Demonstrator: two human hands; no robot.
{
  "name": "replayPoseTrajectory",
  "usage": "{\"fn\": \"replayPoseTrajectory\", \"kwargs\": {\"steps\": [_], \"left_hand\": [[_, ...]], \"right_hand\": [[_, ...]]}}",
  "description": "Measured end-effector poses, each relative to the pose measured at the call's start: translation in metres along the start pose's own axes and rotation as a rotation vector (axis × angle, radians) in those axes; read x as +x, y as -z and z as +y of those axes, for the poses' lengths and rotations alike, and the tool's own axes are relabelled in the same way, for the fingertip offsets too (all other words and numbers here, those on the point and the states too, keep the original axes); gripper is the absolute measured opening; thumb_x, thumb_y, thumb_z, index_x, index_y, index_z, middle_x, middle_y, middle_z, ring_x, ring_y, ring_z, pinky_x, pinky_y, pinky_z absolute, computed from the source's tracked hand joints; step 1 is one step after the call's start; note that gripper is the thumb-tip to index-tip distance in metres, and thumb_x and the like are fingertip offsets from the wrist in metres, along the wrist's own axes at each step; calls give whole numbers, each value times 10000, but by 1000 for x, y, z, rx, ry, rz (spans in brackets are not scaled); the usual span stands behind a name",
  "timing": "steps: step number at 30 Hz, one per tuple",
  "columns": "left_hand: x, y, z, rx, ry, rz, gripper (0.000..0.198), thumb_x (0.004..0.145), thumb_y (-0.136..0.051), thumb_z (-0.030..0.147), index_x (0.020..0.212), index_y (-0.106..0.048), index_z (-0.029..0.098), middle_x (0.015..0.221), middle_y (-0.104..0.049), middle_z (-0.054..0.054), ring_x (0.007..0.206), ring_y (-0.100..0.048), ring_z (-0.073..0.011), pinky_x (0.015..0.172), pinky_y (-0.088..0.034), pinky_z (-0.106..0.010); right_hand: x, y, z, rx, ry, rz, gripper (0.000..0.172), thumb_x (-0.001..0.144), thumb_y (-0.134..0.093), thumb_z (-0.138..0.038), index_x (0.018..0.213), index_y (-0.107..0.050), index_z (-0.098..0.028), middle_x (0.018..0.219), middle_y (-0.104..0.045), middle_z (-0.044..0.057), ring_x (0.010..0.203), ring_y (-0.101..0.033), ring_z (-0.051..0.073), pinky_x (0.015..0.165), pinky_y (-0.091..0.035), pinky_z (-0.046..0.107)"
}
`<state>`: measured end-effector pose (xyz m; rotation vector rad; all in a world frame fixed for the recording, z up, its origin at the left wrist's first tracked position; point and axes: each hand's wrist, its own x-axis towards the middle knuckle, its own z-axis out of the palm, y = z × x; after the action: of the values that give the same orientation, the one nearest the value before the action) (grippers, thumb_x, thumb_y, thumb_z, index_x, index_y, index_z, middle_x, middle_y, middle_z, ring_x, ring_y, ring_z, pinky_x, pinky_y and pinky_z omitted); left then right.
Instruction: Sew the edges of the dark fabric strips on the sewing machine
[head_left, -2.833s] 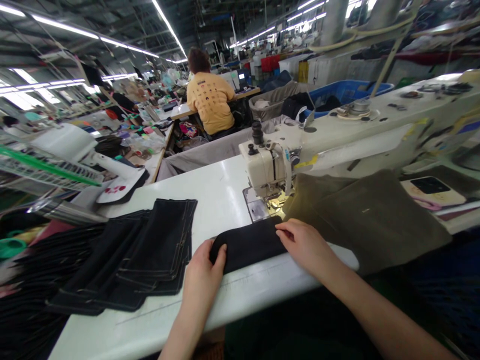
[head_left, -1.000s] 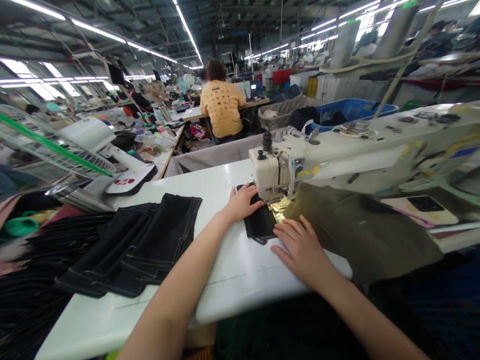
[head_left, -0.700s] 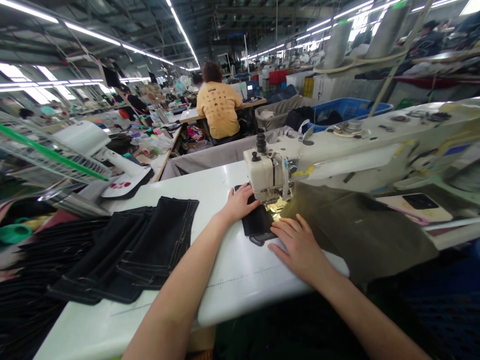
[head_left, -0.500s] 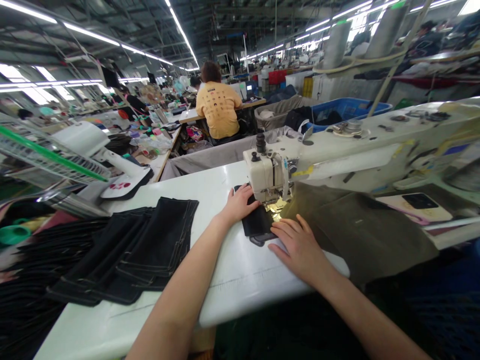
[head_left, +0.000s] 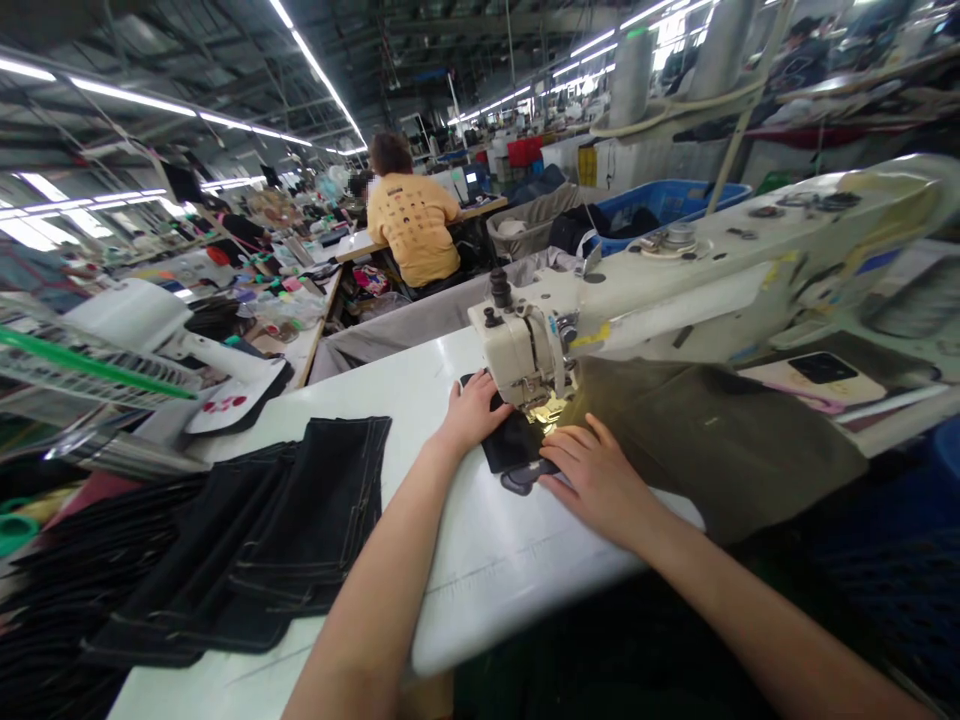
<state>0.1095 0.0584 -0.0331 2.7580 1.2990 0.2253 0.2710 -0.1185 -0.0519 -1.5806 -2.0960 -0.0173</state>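
A small black fabric piece (head_left: pixel 514 446) lies beneath the head of the sewing machine (head_left: pixel 517 345). My left hand (head_left: pixel 475 410) rests on its far left part, fingers stretched out and pressing it flat. On its near right side, close to the lit needle area, lies my right hand (head_left: pixel 592 475) with the fingers spread. A dark grey edge (head_left: pixel 525 476) sticks out under the piece at the front. Olive-brown cloth (head_left: pixel 712 430) spreads to the right of the needle, just beyond my right hand.
Black stitched pocket-like pieces (head_left: pixel 315 520) lie overlapped on the white table (head_left: pixel 375 380) at left, beside a dark stack (head_left: pixel 82 570). A small white fan (head_left: pixel 142 320) stands behind them. A phone (head_left: pixel 823 367) lies at right. A person in yellow (head_left: pixel 415 225) sits ahead.
The camera view has turned and tilted slightly, shifting the surroundings. Both hands keep nearly the same place on the black fabric piece, which shows little movement.
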Motion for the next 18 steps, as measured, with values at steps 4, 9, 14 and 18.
{"fn": "replayPoseTrajectory", "kwargs": {"steps": [4,9,14,18], "left_hand": [[-19,9,17,44,-5,122,342,934,-561,271,1264,-630,213,1346,-609,-128,1310,-499,-332,1134,-318,-626],[-72,11,39,-160,-394,93,235,967,-498,202,1071,-704,162,1129,-691,-118,1089,-632,-243,974,-546,-432],[-93,11,39,-148,-554,58,324,1004,-452,234,1253,-634,135,1308,-624,-132,1259,-557,-253,1071,-507,-440],[-85,13,35,-128,-556,60,327,1007,-446,243,1246,-644,141,1272,-644,-134,1225,-582,-245,1071,-510,-442]], "right_hand": [[-3,0,-1,-9,6,-5,211,967,-582,-316,1114,-667,-191,1210,-683,78,1176,-557,261,1149,-261,581],[-10,0,1,-26,15,-12,299,991,-532,-318,1250,-627,-203,1284,-661,80,1218,-539,264,1154,-254,592],[-10,2,1,-28,17,-17,315,999,-512,-318,1274,-623,-210,1294,-658,87,1227,-531,268,1159,-244,595],[-4,2,2,-23,8,-41,313,994,-532,-325,1263,-624,-195,1286,-661,89,1230,-530,271,1160,-237,610]]}}
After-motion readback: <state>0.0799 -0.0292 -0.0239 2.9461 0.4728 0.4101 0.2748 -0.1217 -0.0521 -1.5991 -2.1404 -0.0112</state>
